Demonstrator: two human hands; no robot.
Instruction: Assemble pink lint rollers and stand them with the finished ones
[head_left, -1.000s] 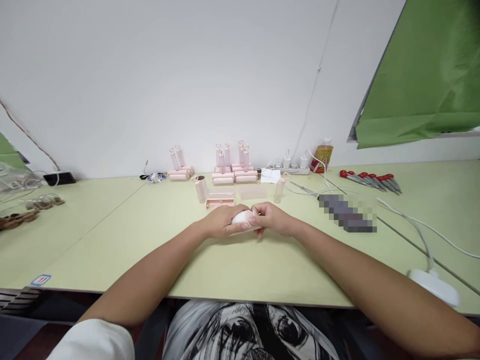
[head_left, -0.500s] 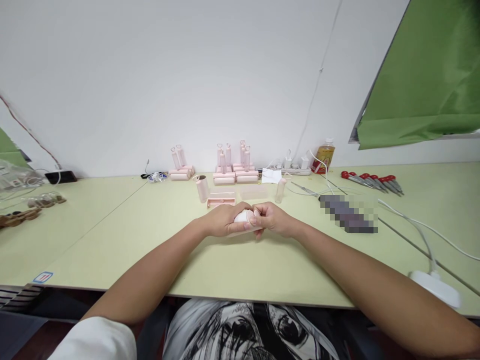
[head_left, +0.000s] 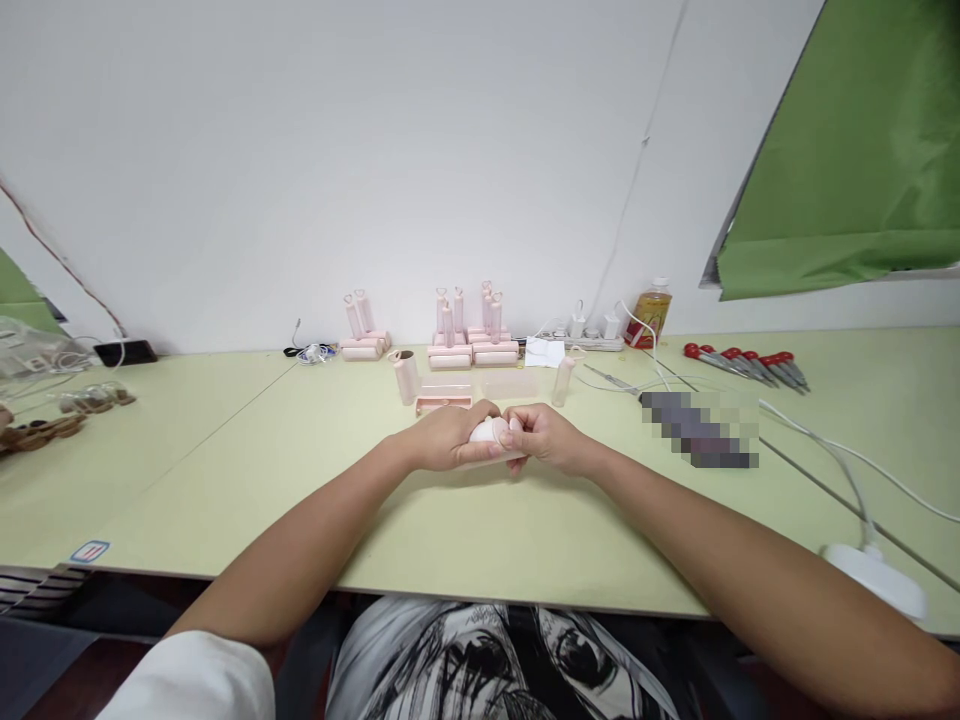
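Note:
A pale pink and white rounded object (head_left: 489, 431) is held between both hands above the table. My left hand (head_left: 446, 438) wraps round its left side, thumb along the front. My right hand (head_left: 546, 438) is closed on its right end, fingertips pressed together there; part of the object is hidden by the fingers. Just behind the hands lies an open pink case (head_left: 444, 404). A pink cylinder with a dark top (head_left: 406, 377) stands to the left of that case, and a clear pink tube (head_left: 562, 382) stands to the right. A translucent case part (head_left: 508, 383) lies between them.
Pink cases with upright tubes (head_left: 472, 353) line the wall. A power strip (head_left: 592, 340), a bottle (head_left: 650, 312), red-capped tools (head_left: 748, 365) and a pixelated dark item (head_left: 697, 428) are to the right. A white charger (head_left: 877, 580) lies near the right front edge.
The view has shifted very slightly. Both hands keep nearly the same hold on the pink and white object.

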